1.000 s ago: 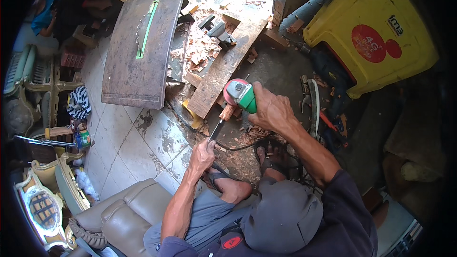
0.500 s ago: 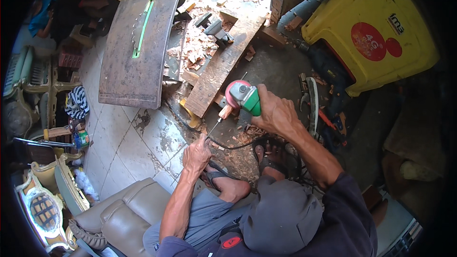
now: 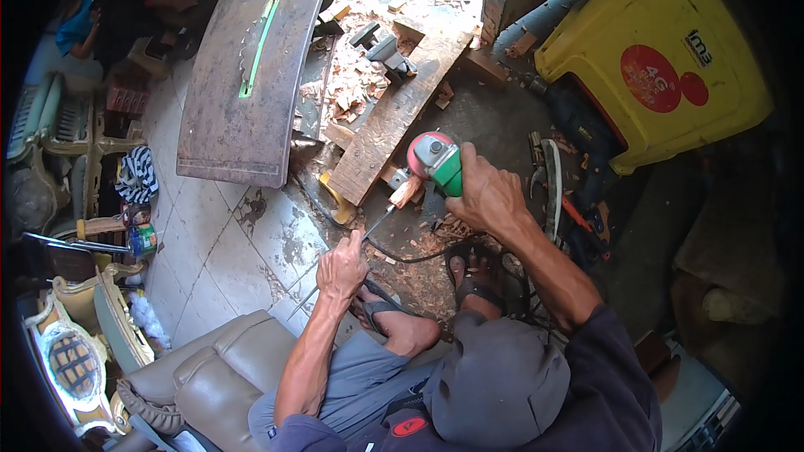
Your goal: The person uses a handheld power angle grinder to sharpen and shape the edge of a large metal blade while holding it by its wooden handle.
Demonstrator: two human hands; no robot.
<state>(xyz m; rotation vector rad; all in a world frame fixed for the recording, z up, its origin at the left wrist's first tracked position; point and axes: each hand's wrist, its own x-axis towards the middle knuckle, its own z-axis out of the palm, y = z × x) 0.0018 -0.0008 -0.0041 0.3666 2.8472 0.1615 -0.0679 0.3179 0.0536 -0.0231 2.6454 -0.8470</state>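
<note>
My right hand (image 3: 488,192) is wrapped round the green and grey body of an angle grinder (image 3: 445,169), which carries a pinkish-red disc (image 3: 423,153). My left hand (image 3: 342,266) is closed on a thin metal rod (image 3: 378,222), whose tail sticks out behind the fist. At the rod's far end sits a small reddish wood piece (image 3: 407,192). The disc is right beside this piece; whether they touch I cannot tell. Just beyond lies the end of a wooden plank (image 3: 368,155).
A dark tabletop with a green-edged slot (image 3: 239,117) stands at the left. Wood shavings (image 3: 356,88) surround a metal clamp (image 3: 387,52). At the right are a yellow plastic stool (image 3: 653,50) and a dark power drill (image 3: 578,117). A black cable (image 3: 410,259) crosses the floor near my feet.
The grinder has shifted slightly right, and its disc is turned a little differently. My left hand has moved slightly left and up, and the rod's tail now shows behind it.
</note>
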